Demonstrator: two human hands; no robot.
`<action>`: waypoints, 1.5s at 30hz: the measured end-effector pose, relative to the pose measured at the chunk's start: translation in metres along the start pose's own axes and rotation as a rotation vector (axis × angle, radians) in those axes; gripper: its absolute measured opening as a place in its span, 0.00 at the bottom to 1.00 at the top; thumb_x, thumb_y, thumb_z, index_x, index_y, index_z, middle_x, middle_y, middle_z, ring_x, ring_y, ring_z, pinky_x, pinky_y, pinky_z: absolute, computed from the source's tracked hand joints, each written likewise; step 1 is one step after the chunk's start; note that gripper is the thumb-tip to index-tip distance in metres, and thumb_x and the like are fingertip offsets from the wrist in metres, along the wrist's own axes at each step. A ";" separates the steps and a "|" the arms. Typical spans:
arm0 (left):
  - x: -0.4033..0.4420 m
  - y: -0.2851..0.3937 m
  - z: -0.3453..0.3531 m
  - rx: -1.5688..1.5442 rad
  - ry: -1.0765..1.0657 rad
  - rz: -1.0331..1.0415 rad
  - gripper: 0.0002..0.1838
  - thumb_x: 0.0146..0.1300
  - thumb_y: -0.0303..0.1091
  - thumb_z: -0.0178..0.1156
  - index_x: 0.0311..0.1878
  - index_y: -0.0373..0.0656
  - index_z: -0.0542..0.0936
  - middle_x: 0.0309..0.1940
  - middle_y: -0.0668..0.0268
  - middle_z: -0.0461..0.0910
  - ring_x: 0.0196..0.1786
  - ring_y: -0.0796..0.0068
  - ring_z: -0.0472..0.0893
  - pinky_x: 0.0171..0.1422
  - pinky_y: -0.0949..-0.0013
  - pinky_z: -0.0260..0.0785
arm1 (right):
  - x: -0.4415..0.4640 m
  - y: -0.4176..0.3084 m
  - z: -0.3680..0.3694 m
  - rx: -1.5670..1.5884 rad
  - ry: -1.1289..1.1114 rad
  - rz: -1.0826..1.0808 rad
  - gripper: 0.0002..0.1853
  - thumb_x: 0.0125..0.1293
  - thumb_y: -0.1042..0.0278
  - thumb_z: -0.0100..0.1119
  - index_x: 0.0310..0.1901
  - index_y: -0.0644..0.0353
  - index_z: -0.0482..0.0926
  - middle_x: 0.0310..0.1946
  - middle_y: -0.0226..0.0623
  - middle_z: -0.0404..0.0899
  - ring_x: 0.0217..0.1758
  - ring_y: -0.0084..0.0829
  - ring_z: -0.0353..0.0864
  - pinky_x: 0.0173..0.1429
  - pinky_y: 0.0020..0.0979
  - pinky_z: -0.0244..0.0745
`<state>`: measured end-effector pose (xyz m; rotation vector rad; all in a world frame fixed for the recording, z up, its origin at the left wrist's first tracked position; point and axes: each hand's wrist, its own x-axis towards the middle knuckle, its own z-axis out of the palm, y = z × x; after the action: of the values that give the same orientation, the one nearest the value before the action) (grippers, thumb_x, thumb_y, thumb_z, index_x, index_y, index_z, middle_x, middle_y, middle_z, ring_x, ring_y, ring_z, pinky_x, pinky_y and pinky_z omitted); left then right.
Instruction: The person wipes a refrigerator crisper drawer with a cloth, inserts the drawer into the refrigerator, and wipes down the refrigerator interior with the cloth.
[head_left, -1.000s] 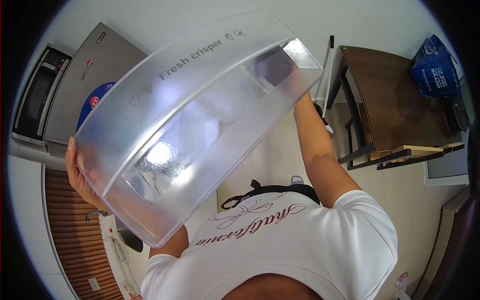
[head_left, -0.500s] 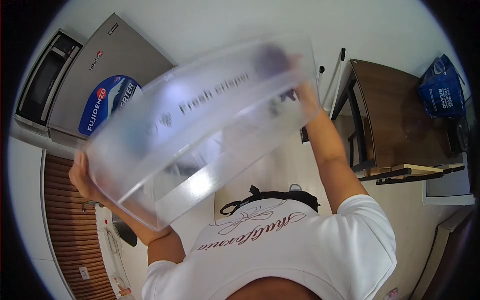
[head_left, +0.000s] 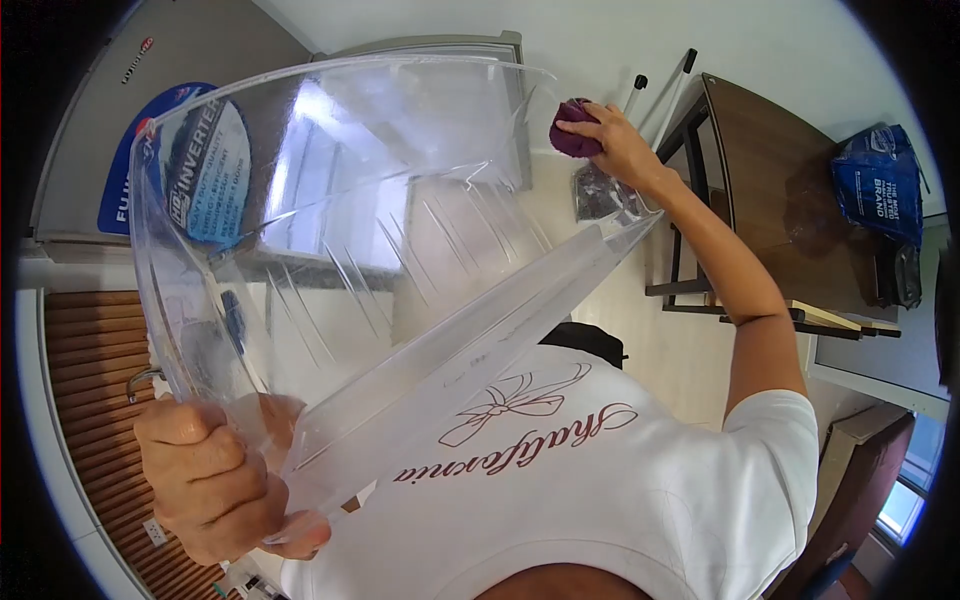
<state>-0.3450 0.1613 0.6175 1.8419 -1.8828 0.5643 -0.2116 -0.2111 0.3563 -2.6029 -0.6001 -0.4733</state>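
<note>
A clear plastic crisper drawer (head_left: 470, 330) is held up in front of me, tilted, with its open inside facing my view. My left hand (head_left: 215, 480) is closed around its near left edge, knuckles toward me. At the drawer's far right end, my right hand (head_left: 612, 145) grips a bunched purple cloth (head_left: 574, 128). The cloth sits just beyond the drawer's upper right corner, and I cannot tell whether it touches the wall. Through the clear plastic, ribs and the refrigerator behind show.
A grey refrigerator (head_left: 75, 95) with a blue sticker stands at the left, beside wooden slatted panelling (head_left: 90, 370). To the right is a brown table (head_left: 790, 200) bearing a blue bag (head_left: 880, 185). Two poles (head_left: 675, 95) lean near the table, by the wall.
The drawer has turned from its printed front to show its inside. My left hand has come nearer and lower. My right hand with the cloth has moved off the drawer's front to its right end.
</note>
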 end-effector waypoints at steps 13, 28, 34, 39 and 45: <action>-0.032 -0.006 0.011 -0.078 0.171 -0.028 0.22 0.47 0.42 0.62 0.07 0.46 0.65 0.01 0.74 0.57 0.07 0.82 0.54 0.18 0.76 0.46 | -0.016 -0.049 0.014 -0.244 -0.909 -0.762 0.33 0.46 0.31 0.52 0.40 0.55 0.80 0.45 0.24 0.73 0.51 0.26 0.64 0.54 0.34 0.55; -0.045 -0.001 -0.005 -0.051 0.364 0.015 0.19 0.44 0.38 0.59 0.05 0.45 0.64 0.02 0.74 0.56 0.06 0.82 0.52 0.16 0.77 0.39 | 0.056 -0.014 -0.094 -0.039 -0.138 -0.268 0.14 0.45 0.83 0.51 0.36 0.58 0.73 0.39 0.38 0.68 0.50 0.38 0.66 0.57 0.36 0.58; -0.034 0.001 -0.004 -0.093 0.325 0.134 0.21 0.41 0.35 0.60 0.04 0.45 0.59 0.02 0.75 0.50 0.07 0.81 0.48 0.16 0.75 0.35 | 0.099 -0.035 -0.090 0.752 -0.352 0.228 0.17 0.64 0.64 0.53 0.52 0.60 0.69 0.39 0.29 0.73 0.42 0.22 0.71 0.50 0.24 0.67; -0.033 -0.006 0.009 -0.114 0.546 0.095 0.25 0.42 0.33 0.61 0.04 0.45 0.55 0.02 0.75 0.47 0.06 0.81 0.45 0.16 0.74 0.32 | 0.130 -0.072 -0.066 0.529 -0.535 -0.254 0.16 0.60 0.66 0.56 0.50 0.59 0.72 0.37 0.34 0.76 0.39 0.25 0.72 0.50 0.26 0.66; -0.029 -0.015 0.004 -0.178 0.370 0.122 0.23 0.39 0.32 0.65 0.05 0.41 0.59 0.04 0.71 0.52 0.06 0.78 0.53 0.14 0.76 0.40 | 0.186 -0.184 -0.069 0.690 -0.284 -0.503 0.22 0.56 0.72 0.57 0.54 0.58 0.66 0.44 0.34 0.73 0.47 0.26 0.72 0.55 0.29 0.65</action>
<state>-0.3297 0.1818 0.5974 1.4062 -1.7388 0.6999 -0.1570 -0.0318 0.5515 -1.8535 -1.2670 -0.0110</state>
